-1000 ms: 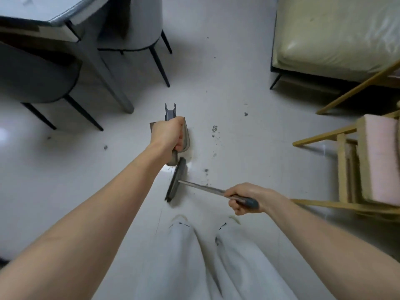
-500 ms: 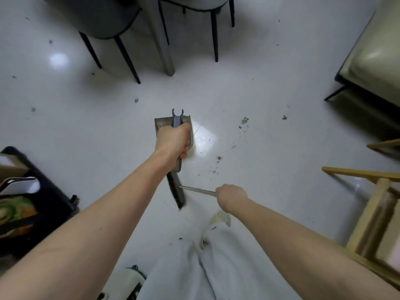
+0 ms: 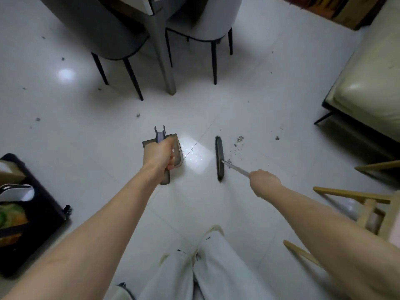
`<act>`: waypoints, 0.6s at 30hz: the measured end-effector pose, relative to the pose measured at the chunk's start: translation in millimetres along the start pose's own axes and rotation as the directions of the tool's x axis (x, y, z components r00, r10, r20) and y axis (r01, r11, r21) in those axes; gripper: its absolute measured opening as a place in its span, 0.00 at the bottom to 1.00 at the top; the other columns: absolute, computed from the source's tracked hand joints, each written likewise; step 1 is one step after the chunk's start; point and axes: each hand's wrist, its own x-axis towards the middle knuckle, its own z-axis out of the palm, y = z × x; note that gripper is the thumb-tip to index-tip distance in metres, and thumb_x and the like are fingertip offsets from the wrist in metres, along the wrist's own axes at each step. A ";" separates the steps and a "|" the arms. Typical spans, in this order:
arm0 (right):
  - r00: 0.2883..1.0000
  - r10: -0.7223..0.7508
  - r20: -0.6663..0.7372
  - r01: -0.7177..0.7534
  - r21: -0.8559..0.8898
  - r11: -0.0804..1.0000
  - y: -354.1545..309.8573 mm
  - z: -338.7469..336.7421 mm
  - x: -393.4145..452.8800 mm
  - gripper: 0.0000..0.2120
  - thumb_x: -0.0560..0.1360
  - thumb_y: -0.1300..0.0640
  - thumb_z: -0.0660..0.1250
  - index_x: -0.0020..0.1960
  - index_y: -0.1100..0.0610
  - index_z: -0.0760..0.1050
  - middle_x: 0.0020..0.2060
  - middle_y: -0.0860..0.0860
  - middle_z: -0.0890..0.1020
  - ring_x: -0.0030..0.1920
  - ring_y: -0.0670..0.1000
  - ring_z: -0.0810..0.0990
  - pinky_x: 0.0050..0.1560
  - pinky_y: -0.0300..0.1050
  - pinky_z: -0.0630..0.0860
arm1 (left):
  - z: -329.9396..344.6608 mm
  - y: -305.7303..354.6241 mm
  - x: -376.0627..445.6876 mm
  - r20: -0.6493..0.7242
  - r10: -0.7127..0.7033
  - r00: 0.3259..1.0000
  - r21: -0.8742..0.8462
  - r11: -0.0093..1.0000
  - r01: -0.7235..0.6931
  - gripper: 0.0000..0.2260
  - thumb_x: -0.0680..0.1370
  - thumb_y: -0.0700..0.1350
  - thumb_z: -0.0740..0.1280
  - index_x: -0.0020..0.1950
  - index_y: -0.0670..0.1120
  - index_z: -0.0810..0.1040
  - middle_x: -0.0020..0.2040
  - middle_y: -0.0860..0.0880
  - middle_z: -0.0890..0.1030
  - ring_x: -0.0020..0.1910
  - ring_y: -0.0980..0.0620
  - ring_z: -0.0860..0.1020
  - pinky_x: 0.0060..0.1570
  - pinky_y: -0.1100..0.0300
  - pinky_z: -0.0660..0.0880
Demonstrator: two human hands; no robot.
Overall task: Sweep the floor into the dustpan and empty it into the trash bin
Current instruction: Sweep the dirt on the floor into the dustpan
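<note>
The head view is directed down at a white tiled floor (image 3: 91, 161), with both bare forearms reaching forward. The left hand (image 3: 159, 153) is curled tightly round the upright handle of a grey dustpan (image 3: 178, 152), whose pan is seen just beyond and beneath the knuckles, resting on or close to the floor; contact cannot be told. The right hand (image 3: 264, 182) is closed round the thin metal shaft of a broom (image 3: 219, 158), the fingers hidden behind the back of the hand. The dark brush head is set ahead and to the left of the right hand, lying lengthwise on the floor, well apart from the dustpan, with a bright patch of reflected light between the two. A scatter of dark debris (image 3: 238, 144) is spread just to the right of the brush head, ahead of the right hand. Further specks are dotted over the floor beyond the left hand. Far ahead of both hands, two grey chairs (image 3: 207, 20) and a desk leg (image 3: 164, 61) are seen. A pale sofa (image 3: 368, 89) is placed to the far right, a wooden frame (image 3: 368, 204) close behind the right hand, and a dark open case (image 3: 41, 215) to the left of the left forearm.
</note>
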 end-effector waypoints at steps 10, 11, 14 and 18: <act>0.973 -0.224 0.051 0.223 0.031 0.974 -89.4 -26.3 8.3 0.16 0.76 0.66 0.59 0.63 0.60 0.71 0.55 0.56 0.77 0.50 0.56 0.78 0.44 0.45 0.73 | -53.1 18.1 17.5 -0.114 0.024 0.993 -0.122 0.992 -0.038 0.13 0.76 0.38 0.60 0.34 0.48 0.63 0.22 0.53 0.62 0.17 0.57 0.58 0.20 0.68 0.55; 0.966 -0.250 0.063 0.248 0.032 0.968 -102.9 -23.7 9.4 0.16 0.76 0.66 0.59 0.63 0.60 0.72 0.54 0.56 0.78 0.49 0.56 0.78 0.44 0.44 0.73 | -59.8 18.0 20.6 -0.119 0.029 0.992 -0.102 0.994 -0.041 0.12 0.76 0.39 0.60 0.34 0.48 0.63 0.22 0.53 0.62 0.17 0.56 0.58 0.20 0.68 0.56; 0.948 -0.309 0.071 0.306 0.046 0.951 -146.3 -16.9 15.8 0.17 0.76 0.66 0.59 0.63 0.60 0.73 0.55 0.56 0.78 0.53 0.57 0.79 0.44 0.45 0.72 | -79.2 17.6 33.9 -0.129 0.048 0.991 -0.058 0.997 -0.056 0.13 0.76 0.39 0.61 0.32 0.48 0.64 0.21 0.53 0.63 0.18 0.56 0.58 0.21 0.66 0.56; 0.942 -0.326 0.082 0.323 0.051 0.945 -193.6 -18.4 33.1 0.17 0.76 0.66 0.57 0.63 0.60 0.72 0.56 0.56 0.77 0.55 0.57 0.78 0.44 0.44 0.71 | -97.4 24.8 58.2 -0.125 0.054 0.991 -0.012 0.998 -0.055 0.13 0.75 0.37 0.59 0.31 0.47 0.62 0.22 0.52 0.63 0.18 0.55 0.58 0.21 0.67 0.55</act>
